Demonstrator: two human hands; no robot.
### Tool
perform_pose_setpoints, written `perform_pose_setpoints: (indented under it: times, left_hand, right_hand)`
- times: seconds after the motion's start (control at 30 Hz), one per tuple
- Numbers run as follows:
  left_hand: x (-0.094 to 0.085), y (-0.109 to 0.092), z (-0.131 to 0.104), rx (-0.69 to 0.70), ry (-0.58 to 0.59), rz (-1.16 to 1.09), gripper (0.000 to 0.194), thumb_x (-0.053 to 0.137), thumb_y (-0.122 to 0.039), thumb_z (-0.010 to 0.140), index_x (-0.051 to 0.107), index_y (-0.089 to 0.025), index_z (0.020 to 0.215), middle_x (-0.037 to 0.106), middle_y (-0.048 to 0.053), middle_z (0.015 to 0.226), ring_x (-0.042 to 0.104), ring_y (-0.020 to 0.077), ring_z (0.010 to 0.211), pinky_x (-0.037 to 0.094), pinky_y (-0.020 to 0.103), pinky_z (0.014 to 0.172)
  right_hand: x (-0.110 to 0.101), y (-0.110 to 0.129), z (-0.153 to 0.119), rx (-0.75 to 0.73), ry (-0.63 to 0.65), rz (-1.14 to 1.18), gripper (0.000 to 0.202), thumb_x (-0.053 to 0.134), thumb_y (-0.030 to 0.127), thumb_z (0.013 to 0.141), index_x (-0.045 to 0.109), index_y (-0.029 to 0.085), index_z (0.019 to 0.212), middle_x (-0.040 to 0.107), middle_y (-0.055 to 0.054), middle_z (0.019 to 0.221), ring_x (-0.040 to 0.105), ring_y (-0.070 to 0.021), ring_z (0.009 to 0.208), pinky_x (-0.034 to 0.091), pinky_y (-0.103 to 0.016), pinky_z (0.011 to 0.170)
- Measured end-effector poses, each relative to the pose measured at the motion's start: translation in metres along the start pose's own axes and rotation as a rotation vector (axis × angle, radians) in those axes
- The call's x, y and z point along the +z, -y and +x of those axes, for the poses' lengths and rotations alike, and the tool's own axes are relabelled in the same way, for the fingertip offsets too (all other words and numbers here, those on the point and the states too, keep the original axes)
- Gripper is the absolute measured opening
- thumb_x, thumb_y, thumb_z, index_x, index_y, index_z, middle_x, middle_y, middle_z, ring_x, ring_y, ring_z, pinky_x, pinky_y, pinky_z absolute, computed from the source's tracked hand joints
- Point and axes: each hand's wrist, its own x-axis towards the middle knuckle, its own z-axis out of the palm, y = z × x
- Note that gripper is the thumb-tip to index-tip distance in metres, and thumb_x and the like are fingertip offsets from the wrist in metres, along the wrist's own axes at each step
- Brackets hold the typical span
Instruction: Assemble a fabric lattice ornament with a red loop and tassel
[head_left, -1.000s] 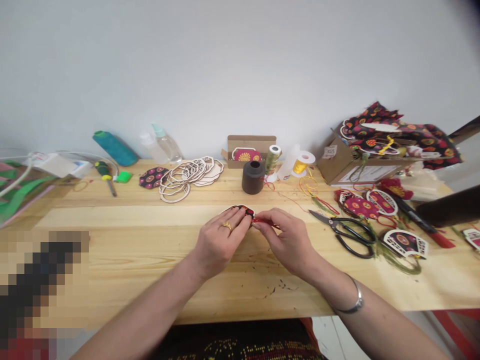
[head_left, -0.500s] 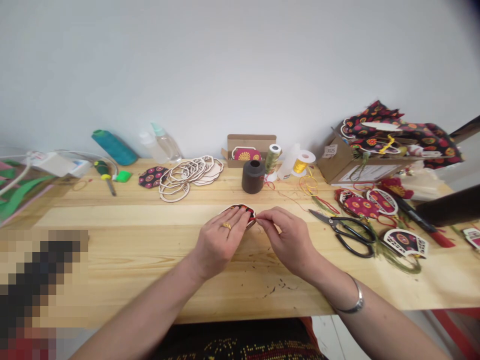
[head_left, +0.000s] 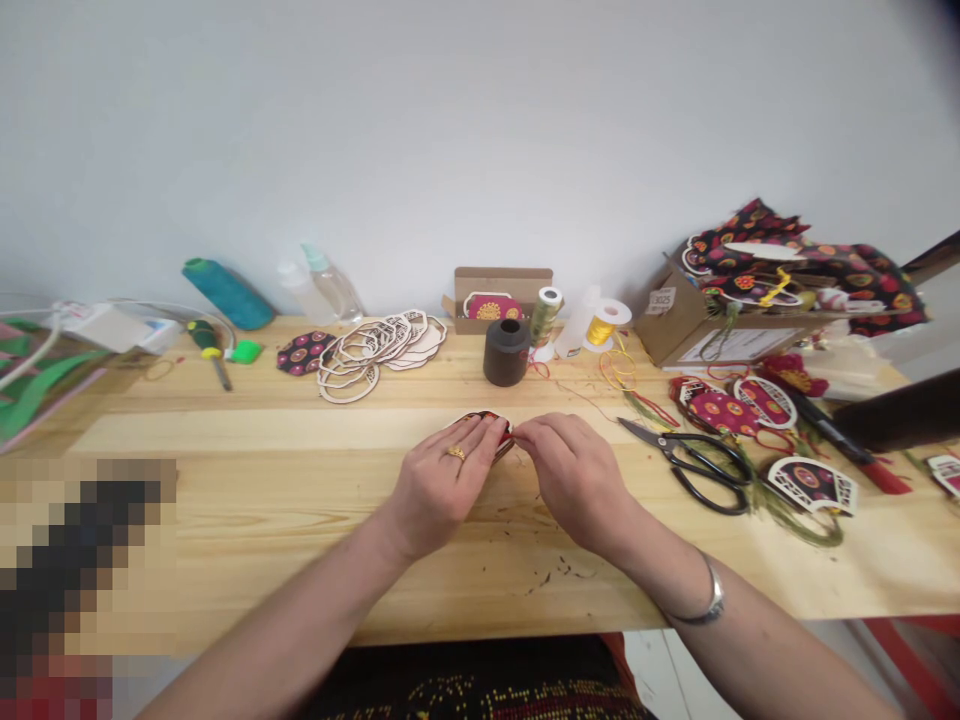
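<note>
Near the middle of the table, a small pendant (head_left: 489,415) with patterned dark fabric and a pale wooden edge lies mostly covered. My left hand (head_left: 437,480), a gold ring on one finger, holds it down with the fingers laid close together over it; its thumb is hidden. At the pendant's right edge, a short red cord (head_left: 509,435) sticks out. My right hand (head_left: 579,478) has its fingertips pinched on that cord. To the right of this hand, black-handled scissors (head_left: 694,465) lie with their tips pointing left.
A black thread cone (head_left: 505,355) stands beyond my hands, near a yellow thread spool (head_left: 602,328). Cut-out wooden frames (head_left: 349,385) are heaped at back left. At right are a cardboard box (head_left: 667,325) of fabric and a fan-shaped pendant (head_left: 810,485). Dark scraps (head_left: 559,575) litter the front.
My right hand's fingers have closed further and rolled forward over the red cord. My left hand stays nearly in place on the pendant.
</note>
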Motion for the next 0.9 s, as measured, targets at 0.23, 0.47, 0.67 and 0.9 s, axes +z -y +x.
perform_pose_setpoints:
  times: [0.23, 0.47, 0.67, 0.9]
  left_hand:
    - [-0.002, 0.000, 0.000, -0.006, 0.042, -0.016, 0.039, 0.043, -0.007, 0.089, 0.052, -0.004, 0.127, 0.068, 0.021, 0.113, 0.064, 0.0268, 0.107, 0.057, 0.043, 0.087]
    - [-0.002, 0.001, -0.001, -0.005, 0.039, -0.025, 0.038, 0.039, -0.008, 0.089, 0.055, -0.005, 0.123, 0.068, 0.020, 0.113, 0.064, 0.0264, 0.107, 0.057, 0.043, 0.087]
    - [-0.002, 0.004, -0.002, 0.004, 0.012, -0.004, 0.035, 0.044, -0.010, 0.089, 0.056, -0.005, 0.121, 0.068, 0.020, 0.113, 0.064, 0.0271, 0.107, 0.057, 0.042, 0.088]
    - [0.000, 0.009, -0.008, 0.024, 0.020, 0.005, 0.043, 0.038, -0.004, 0.087, 0.053, -0.006, 0.128, 0.066, 0.019, 0.118, 0.061, 0.0257, 0.112, 0.056, 0.039, 0.090]
  right_hand:
    - [-0.003, 0.002, 0.001, 0.000, 0.034, -0.008, 0.017, 0.045, 0.015, 0.094, 0.061, 0.014, 0.093, 0.065, -0.007, 0.080, 0.055, -0.0174, 0.073, 0.044, -0.031, 0.068]
    - [-0.004, 0.002, 0.000, 0.005, 0.050, 0.030, 0.019, 0.042, 0.017, 0.095, 0.062, 0.016, 0.096, 0.066, -0.007, 0.083, 0.056, -0.0173, 0.075, 0.044, -0.032, 0.070]
    - [-0.014, 0.005, 0.009, 0.042, -0.051, 0.095, 0.020, 0.051, 0.024, 0.091, 0.059, 0.013, 0.105, 0.068, -0.012, 0.095, 0.060, -0.0219, 0.086, 0.049, -0.037, 0.076]
    - [-0.038, -0.033, 0.023, 0.359, -0.125, 0.040, 0.020, 0.048, 0.020, 0.090, 0.064, 0.017, 0.100, 0.068, -0.013, 0.103, 0.063, -0.0238, 0.096, 0.051, -0.039, 0.083]
